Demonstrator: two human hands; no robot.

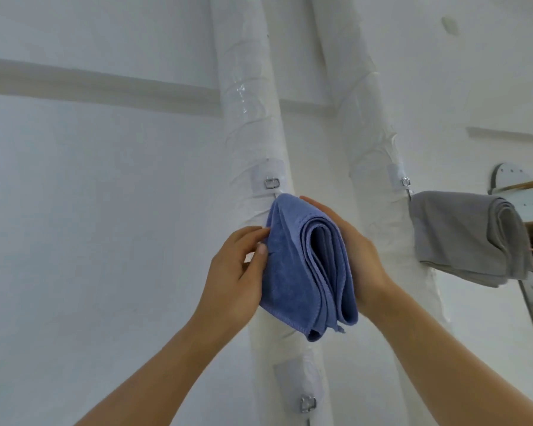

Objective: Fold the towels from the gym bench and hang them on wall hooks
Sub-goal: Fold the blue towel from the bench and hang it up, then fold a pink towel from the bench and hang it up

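My left hand [233,273] pinches the near edge of a folded blue towel [308,269] while my right hand [356,256] cups its far side, holding it against a wrapped white pipe [246,124] just below a metal hook [272,182]; a grey towel [462,238] hangs beside the neighbouring pipe.

Two bare forearms, no sleeves.
Left hand [233,272] and right hand [356,256] uncovered to frame edge; short plain nails; both arms slim.
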